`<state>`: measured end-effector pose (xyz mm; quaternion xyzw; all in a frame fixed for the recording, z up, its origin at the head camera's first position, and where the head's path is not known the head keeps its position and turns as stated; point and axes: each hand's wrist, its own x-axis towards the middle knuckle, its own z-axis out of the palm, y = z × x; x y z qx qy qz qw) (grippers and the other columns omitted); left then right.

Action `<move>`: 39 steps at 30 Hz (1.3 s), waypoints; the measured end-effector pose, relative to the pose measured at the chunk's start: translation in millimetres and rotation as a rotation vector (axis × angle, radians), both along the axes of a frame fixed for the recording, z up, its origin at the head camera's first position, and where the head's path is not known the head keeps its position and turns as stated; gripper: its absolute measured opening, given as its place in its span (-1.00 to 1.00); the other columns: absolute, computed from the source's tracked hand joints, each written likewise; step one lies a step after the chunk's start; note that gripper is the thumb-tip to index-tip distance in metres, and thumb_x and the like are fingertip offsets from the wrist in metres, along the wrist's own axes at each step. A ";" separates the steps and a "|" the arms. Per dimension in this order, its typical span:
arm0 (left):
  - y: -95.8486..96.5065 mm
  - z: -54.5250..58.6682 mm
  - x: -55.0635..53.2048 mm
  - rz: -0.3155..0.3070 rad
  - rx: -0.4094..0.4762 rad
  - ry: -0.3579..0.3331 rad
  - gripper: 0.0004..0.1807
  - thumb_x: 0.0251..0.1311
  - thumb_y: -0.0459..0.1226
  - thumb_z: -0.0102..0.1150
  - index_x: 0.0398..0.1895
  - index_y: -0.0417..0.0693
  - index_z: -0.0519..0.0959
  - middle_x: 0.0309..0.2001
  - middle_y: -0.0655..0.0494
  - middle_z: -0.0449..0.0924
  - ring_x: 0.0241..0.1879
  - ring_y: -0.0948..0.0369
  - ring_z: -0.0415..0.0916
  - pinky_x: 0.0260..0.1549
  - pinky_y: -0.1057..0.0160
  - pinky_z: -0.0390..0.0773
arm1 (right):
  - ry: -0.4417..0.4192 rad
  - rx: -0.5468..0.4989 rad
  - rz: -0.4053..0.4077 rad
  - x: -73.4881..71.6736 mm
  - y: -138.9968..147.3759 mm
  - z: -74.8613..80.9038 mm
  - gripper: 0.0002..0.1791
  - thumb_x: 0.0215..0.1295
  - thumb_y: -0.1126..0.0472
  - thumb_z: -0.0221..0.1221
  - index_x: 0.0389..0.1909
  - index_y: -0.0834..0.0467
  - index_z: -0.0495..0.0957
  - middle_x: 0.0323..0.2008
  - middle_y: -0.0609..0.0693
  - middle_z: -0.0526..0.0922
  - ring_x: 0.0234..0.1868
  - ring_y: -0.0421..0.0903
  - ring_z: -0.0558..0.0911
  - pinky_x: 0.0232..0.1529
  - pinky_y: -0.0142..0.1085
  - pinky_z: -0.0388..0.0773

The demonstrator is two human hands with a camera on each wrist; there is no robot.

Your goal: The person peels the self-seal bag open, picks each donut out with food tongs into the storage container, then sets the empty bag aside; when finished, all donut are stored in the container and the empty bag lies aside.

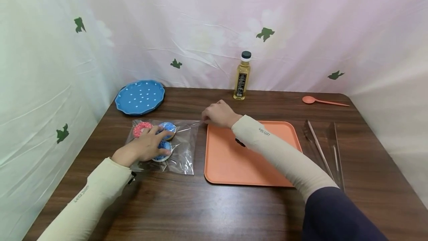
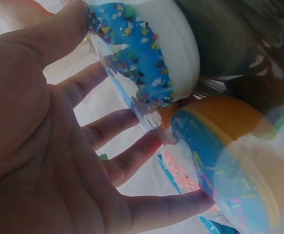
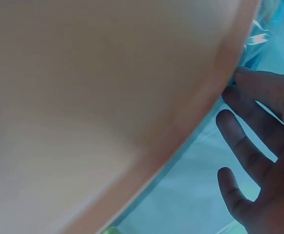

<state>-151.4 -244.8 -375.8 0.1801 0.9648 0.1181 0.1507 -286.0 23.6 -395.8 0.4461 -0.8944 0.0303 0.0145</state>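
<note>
L fingers (image 2: 166, 208) spread wide, touching round, sprinkle-textured donuts (image 1: 169, 127) thru clear, crinkly plastic bag (image 1: 182, 148). R fingers (image 3: 266, 90) pinch bag's corner, nr flat orange tray (image 1: 234, 163).

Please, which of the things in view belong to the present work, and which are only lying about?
In the job, it seems:
clear bag, pinched by the right hand
donuts inside, under the left hand

Apparently just lying about:
orange tray
blue plate
bottle
spoon
tongs
</note>
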 end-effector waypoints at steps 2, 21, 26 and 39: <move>0.4 0.0 0.0 -0.003 -0.003 0.002 -0.31 0.32 0.03 0.26 0.44 -0.01 0.37 0.40 -0.39 0.13 0.29 -0.44 0.11 0.04 -0.45 0.36 | 0.001 0.001 0.010 3.0 -2.4 3.2 -0.96 0.31 0.12 0.37 -0.25 -0.09 0.75 -0.30 -0.20 0.70 -0.16 -0.14 0.62 0.03 0.00 0.41; 4.4 0.7 -0.8 0.024 -0.044 -0.027 -0.29 0.34 0.05 0.23 0.49 0.03 0.32 0.43 -0.37 0.09 0.32 -0.42 0.08 0.06 -0.46 0.35 | 0.159 0.102 0.276 58.5 -47.6 5.5 -0.84 0.42 0.14 0.24 -0.34 -0.17 0.73 -0.23 -0.25 0.72 -0.10 -0.16 0.57 0.12 -0.06 0.36; 4.0 1.4 -0.7 0.027 -0.038 -0.030 -0.29 0.34 0.04 0.24 0.48 0.03 0.33 0.43 -0.37 0.09 0.32 -0.42 0.08 0.05 -0.46 0.35 | 0.205 0.104 0.271 59.1 -47.0 4.5 -0.86 0.37 0.10 0.29 -0.40 -0.16 0.72 -0.23 -0.27 0.73 -0.10 -0.18 0.58 0.12 -0.08 0.35; 1.8 0.0 -3.2 0.033 -0.025 -0.046 -0.28 0.33 0.06 0.25 0.47 0.03 0.33 0.44 -0.37 0.06 0.33 -0.43 0.04 0.02 -0.48 0.35 | 0.240 0.105 0.294 53.6 -43.8 2.4 -0.95 0.35 0.01 0.31 -0.28 -0.20 0.74 -0.21 -0.27 0.72 -0.10 -0.16 0.55 0.10 -0.09 0.35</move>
